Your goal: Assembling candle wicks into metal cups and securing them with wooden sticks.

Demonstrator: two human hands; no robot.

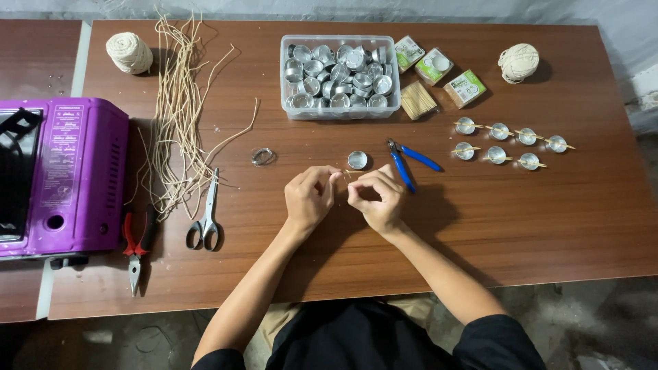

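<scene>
While both hands pinch it, wick point(345, 173) lies between fingers point(334, 175).

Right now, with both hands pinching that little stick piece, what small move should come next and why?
Probably lower the small stick piece onto the empty metal cup just beyond the fingertips. The left hand and right hand pinch it together, and seven finished cups to the right already carry sticks across their rims.
</scene>
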